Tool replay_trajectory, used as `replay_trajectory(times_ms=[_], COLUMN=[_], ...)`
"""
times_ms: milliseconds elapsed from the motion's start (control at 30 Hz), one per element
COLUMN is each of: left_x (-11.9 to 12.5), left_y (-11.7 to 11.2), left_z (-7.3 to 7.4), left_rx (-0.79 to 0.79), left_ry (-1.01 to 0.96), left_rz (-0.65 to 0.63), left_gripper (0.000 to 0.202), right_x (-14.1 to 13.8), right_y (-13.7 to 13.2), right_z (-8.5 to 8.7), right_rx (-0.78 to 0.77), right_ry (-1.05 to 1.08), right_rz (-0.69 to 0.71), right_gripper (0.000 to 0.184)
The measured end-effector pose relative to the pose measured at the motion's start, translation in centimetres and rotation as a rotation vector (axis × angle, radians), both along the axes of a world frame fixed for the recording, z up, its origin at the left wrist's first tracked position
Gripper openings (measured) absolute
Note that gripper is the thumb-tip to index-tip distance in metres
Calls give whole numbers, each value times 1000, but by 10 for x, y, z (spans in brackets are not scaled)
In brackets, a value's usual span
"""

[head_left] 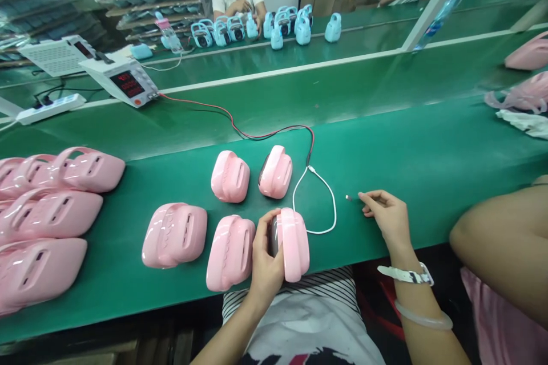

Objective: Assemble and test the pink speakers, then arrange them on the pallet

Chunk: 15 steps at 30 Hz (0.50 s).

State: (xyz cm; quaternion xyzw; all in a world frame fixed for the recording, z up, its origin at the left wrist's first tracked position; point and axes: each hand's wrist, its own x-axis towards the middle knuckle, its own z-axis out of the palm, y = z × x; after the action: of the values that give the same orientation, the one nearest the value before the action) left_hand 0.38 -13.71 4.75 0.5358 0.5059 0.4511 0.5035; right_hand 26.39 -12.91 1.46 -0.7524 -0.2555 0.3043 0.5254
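Observation:
My left hand [264, 256] is wrapped round a pink handbag-shaped device [293, 242] that stands on its end at the near edge of the green table [406, 159]. My right hand [384, 214] rests on the table to the right, fingers curled, its fingertips right beside the small metal plug [348, 198] at the end of a white cable [319, 182]. The cable loops back to a red and black lead [240, 128].
Other pink devices lie close by: two [252, 175] behind, two [201, 242] to the left, several [47, 222] stacked far left. A power supply [124, 81] with red digits sits at the back left. Another person's arm [505, 239] is at right. Blue devices [265, 25] and seated people are beyond.

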Motion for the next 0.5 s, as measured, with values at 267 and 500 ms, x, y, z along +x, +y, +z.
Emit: replay_trajectory(times_ms=[267,500], left_x=[-1,-2], left_y=[1,-1], left_z=[1,1], left_rx=[-6,-16], left_ry=[8,-7], left_rz=[-8,-17], left_gripper=[46,44], right_x=[-5,-10], right_y=[-1,-4], right_z=[-8,-4], right_rx=[29,-21], right_ry=[-459,-586], right_rz=[150,176], right_gripper=[43,36])
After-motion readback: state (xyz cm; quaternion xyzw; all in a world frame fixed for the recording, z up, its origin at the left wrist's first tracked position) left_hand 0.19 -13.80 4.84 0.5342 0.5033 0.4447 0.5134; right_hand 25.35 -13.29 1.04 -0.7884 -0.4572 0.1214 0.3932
